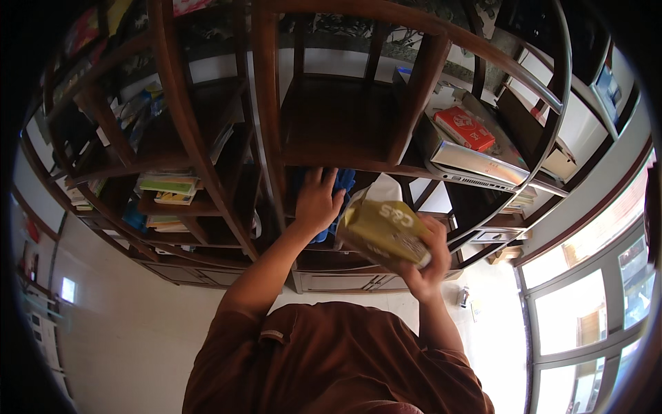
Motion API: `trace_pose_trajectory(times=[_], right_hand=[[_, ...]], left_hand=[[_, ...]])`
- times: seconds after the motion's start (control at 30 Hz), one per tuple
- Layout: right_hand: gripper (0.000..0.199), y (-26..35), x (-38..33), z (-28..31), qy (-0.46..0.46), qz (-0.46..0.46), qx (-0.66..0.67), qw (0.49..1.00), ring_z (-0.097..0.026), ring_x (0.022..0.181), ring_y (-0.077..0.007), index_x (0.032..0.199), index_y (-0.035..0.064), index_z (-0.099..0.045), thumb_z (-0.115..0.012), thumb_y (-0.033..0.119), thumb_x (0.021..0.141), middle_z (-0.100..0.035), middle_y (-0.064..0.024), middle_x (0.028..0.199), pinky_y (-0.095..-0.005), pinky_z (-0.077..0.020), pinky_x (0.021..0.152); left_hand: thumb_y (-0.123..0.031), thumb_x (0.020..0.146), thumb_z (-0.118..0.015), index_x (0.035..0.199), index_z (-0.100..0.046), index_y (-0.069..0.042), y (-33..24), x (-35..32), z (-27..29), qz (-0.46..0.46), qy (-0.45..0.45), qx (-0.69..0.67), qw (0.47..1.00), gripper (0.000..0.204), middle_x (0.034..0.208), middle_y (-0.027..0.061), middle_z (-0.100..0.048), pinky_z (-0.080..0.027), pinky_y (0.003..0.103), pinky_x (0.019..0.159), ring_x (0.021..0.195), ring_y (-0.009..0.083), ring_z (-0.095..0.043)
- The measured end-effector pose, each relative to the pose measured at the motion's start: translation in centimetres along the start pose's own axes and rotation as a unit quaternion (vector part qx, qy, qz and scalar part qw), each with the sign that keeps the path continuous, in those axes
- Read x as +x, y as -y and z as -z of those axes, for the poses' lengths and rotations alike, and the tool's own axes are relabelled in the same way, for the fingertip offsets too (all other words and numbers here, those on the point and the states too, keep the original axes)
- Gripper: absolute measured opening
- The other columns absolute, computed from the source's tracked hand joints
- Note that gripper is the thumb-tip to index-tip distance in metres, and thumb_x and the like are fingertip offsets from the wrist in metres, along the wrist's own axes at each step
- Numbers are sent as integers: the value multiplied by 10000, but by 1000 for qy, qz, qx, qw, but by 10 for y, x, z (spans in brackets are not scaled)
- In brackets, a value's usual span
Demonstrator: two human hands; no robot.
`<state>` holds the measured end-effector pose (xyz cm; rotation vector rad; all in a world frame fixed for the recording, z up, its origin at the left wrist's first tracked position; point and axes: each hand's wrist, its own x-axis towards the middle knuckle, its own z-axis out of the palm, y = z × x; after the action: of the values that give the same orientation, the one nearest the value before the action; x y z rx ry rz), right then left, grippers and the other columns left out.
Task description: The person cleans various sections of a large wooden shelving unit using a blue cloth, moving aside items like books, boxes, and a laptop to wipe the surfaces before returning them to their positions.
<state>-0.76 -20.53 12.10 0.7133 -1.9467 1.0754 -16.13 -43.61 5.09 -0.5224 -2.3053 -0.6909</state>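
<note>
My right hand [431, 257] grips the right end of an olive-gold tissue pack [381, 228] and holds it tilted in front of the shelf. A white tissue [383, 188] sticks up from its top. My left hand [318, 200] reaches into a middle compartment, its fingers stretched out over a bunched blue item [344, 181] that looks like cloth. The hand and the tissue pack cover part of this blue item. Some slight blur lies over the right hand and the pack.
A dark wooden shelf unit [264, 90] with many compartments stands before me. On its right, a red box [465, 128] rests on a flat white box [476, 160], with a silver laptop-like edge below. Books [167, 185] lie stacked at the left. Glass doors [576, 317] are at the far right.
</note>
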Motion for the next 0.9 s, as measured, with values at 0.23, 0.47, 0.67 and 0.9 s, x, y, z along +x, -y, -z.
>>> trace_pose_trajectory(times=[0.23, 0.47, 0.67, 0.9], right_hand=[[522, 61, 103, 48, -184, 184, 122, 958, -619, 1083, -336, 1214, -49, -609, -716, 286, 829, -657, -217, 1152, -447, -492, 954], [408, 99, 283, 28, -144, 149, -56, 977, -679, 979, -218, 1219, -30, -641, -730, 182, 882, -710, -152, 1076, -315, -534, 850], [520, 60, 367, -17, -60, 196, -242, 948, -661, 997, -219, 1249, -27, -624, -759, 308, 875, -666, -166, 1175, -342, -524, 872], [498, 82, 219, -79, -147, 311, -3, 939, -624, 1116, -327, 1301, 55, -608, -745, 196, 843, -661, -172, 1207, -389, -468, 952]], left_hand=[[-304, 910, -676, 1427, -531, -38, 6, -11, -6, -32, -18, 44, 998, 600, 1454, 257, -484, -529, 458, 975, 1253, 422, -533], [-458, 886, -694, 1461, -490, -19, 2, -5, 8, 8, 43, 28, 999, 752, 1502, 287, -431, -425, 488, 1103, 1330, 452, -472], [-503, 817, -754, 1450, -496, -15, -7, -4, 13, -7, 51, -17, 999, 840, 1503, 304, -420, -376, 480, 1148, 1361, 453, -439], [-213, 754, -749, 948, -610, -72, 18, -6, 5, -64, -44, -7, 997, 278, 935, 110, -554, -464, 460, 801, 942, 322, -555]])
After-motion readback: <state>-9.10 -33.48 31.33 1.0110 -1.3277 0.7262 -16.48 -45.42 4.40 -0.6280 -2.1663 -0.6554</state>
